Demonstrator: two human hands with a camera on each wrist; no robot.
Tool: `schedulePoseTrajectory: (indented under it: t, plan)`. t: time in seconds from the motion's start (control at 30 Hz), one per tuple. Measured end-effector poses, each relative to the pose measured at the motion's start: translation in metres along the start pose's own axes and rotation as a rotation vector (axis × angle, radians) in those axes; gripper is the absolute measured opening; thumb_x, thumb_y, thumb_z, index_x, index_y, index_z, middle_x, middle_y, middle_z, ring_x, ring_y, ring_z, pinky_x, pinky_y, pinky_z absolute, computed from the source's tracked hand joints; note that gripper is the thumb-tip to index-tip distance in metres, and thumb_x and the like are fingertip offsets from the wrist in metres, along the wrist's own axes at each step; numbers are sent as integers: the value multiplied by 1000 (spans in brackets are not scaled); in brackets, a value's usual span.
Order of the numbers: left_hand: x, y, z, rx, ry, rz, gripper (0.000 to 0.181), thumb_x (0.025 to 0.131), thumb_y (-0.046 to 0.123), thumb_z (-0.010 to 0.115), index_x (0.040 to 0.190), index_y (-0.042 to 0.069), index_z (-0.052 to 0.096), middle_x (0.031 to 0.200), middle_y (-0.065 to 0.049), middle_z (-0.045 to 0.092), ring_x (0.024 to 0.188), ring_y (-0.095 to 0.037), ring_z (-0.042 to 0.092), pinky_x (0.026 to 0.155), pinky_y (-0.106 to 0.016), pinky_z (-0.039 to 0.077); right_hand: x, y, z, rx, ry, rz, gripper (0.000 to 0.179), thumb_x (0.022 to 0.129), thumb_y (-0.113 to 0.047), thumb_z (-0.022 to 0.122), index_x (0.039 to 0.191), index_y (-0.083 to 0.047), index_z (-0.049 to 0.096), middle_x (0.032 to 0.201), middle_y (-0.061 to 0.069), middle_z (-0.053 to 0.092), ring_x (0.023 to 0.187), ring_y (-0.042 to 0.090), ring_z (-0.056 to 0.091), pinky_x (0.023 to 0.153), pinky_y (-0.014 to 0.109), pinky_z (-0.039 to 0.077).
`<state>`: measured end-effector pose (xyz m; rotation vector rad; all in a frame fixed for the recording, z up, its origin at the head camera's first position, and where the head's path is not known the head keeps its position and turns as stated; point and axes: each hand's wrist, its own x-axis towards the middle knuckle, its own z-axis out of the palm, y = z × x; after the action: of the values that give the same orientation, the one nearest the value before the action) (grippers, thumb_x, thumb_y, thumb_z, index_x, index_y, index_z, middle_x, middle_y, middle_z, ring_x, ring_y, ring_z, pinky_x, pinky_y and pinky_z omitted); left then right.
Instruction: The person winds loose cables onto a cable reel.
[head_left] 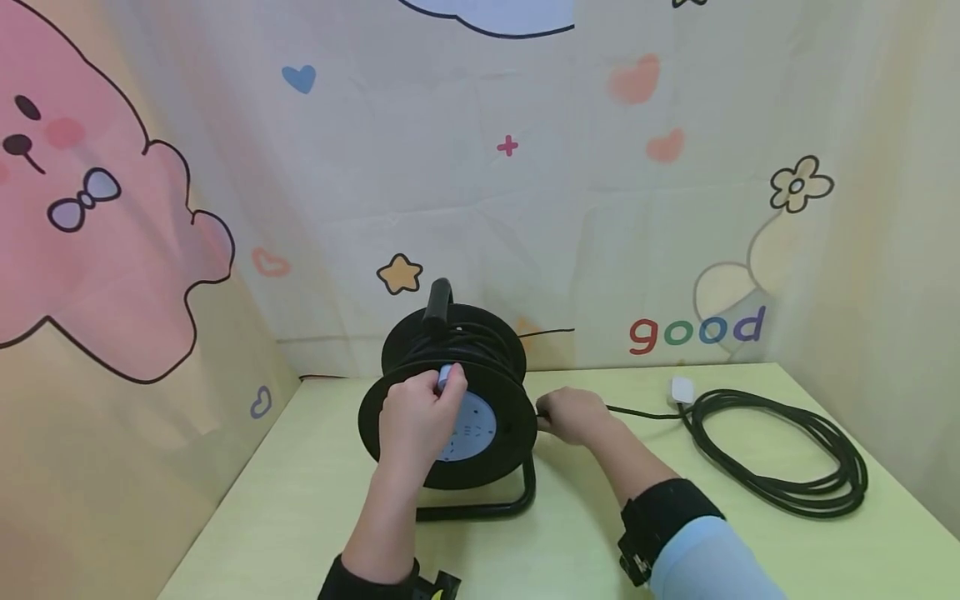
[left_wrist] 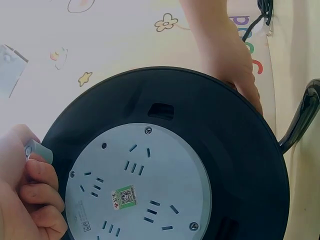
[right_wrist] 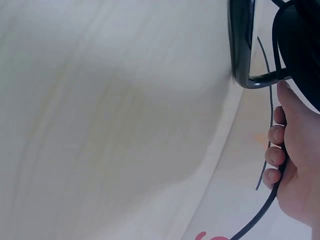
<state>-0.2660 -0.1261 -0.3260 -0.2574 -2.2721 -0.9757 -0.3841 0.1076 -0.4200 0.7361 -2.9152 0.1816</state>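
Observation:
A black cable reel [head_left: 517,433] stands upright on its tubular frame, with a pale blue socket panel [left_wrist: 145,175] in the middle of its front disc. My left hand [head_left: 420,417] grips the small light-blue crank knob [left_wrist: 40,151] near the disc's edge, thumb on top. At the reel's right side my right hand [head_left: 573,414] holds the black cable [right_wrist: 283,170], fingers curled round it. In the right wrist view the cable runs from the drum through the hand and out below it. Dark cable turns [head_left: 472,342] lie wound between the two discs.
Loose cable lies in a wide coil [head_left: 847,467] on the table's right side, with a white plug [head_left: 681,390] beside it. The reel's carrying handle [head_left: 438,304] rises at the top. A printed cloth [head_left: 450,192] hangs behind the pale green table [head_left: 300,517].

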Motion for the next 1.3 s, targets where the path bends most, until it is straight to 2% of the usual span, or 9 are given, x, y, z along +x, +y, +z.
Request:
schedulePoseTrajectory:
  t: [0.33, 0.57, 0.7, 0.83, 0.93, 1.03, 1.13, 1.3]
  plan:
    - [0, 0, 0, 0, 17, 18, 52, 95, 40, 49, 50, 14, 41, 44, 1, 37, 40, -17, 38, 35, -28, 23, -3, 11, -22, -10, 59, 15, 40, 90, -48, 62, 63, -21, 50, 55, -6, 45, 51, 12, 43, 45, 30, 31]
    - [1, -3, -3, -1, 13, 0, 51, 95, 40, 50, 52, 14, 43, 45, 0, 39, 42, -17, 40, 36, -28, 27, -10, 21, -44, 31, 41, 49, 44, 87, -55, 61, 61, -21, 52, 54, -6, 45, 50, 13, 43, 46, 30, 32]
    - [1, -3, -4, -13, 14, -10, 51, 95, 39, 50, 52, 13, 43, 46, 0, 39, 42, -17, 40, 36, -29, 26, -24, 38, -57, 96, 72, 53, 50, 85, -60, 61, 60, -18, 50, 53, -6, 41, 48, 13, 40, 46, 30, 30]
    - [2, -5, -4, -16, 12, -19, 51, 94, 39, 50, 52, 13, 41, 46, 0, 37, 42, -18, 39, 37, -28, 24, -41, 69, -62, 180, 97, 84, 54, 86, -63, 56, 62, -16, 46, 54, -5, 37, 48, 13, 36, 48, 30, 28]
    - [3, -6, -4, -16, 12, -27, 51, 94, 39, 51, 52, 13, 40, 46, 0, 36, 41, -19, 38, 37, -28, 23, -55, 93, -62, 241, 109, 107, 51, 91, -57, 54, 63, -15, 46, 56, -4, 35, 50, 14, 35, 50, 31, 29]
    - [3, -6, -5, -16, 12, -32, 51, 94, 39, 50, 51, 12, 40, 45, 0, 35, 41, -20, 38, 36, -28, 22, -65, 110, -61, 301, 108, 91, 45, 96, -48, 53, 67, -14, 48, 58, -2, 36, 53, 15, 37, 52, 32, 32]
    - [3, -7, -6, -16, 22, -36, 51, 94, 38, 50, 51, 12, 39, 45, -1, 35, 40, -20, 38, 36, -28, 21, -68, 115, -60, 347, 98, 64, 40, 98, -43, 52, 70, -14, 49, 61, -1, 37, 55, 16, 38, 53, 33, 33]
    - [3, -9, -5, -27, 36, -36, 51, 94, 38, 49, 51, 12, 39, 45, -1, 35, 40, -20, 37, 36, -28, 21, -67, 111, -61, 352, 93, 68, 40, 98, -44, 50, 73, -14, 50, 63, 0, 38, 57, 17, 39, 54, 33, 34]
